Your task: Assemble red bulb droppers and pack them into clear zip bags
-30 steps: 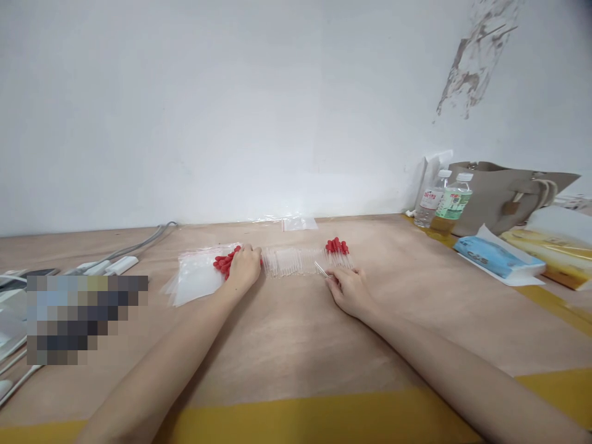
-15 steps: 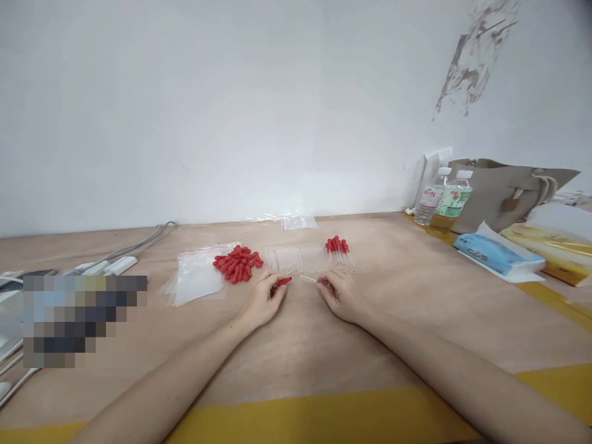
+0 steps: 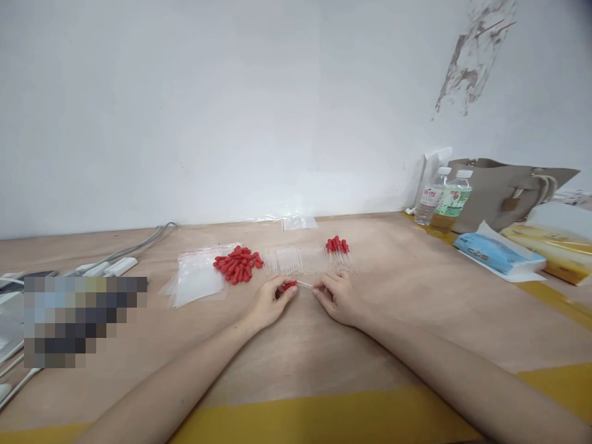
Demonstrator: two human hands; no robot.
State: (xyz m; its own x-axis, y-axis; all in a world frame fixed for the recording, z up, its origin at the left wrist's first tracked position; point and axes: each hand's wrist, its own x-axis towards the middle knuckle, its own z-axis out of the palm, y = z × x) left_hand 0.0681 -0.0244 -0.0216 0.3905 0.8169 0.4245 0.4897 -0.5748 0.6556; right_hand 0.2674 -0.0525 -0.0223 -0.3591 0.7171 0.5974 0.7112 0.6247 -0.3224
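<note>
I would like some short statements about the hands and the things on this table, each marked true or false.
1. The left hand holds a red cap. True.
2. The right hand holds a water bottle. False: it holds a thin clear tube; the two bottles stand far right, by the wall.
3. The pile of red caps lies beside the clear bags. True.
4. The row of tubes lies nearer the person than both hands. False: it lies beyond them.
</note>
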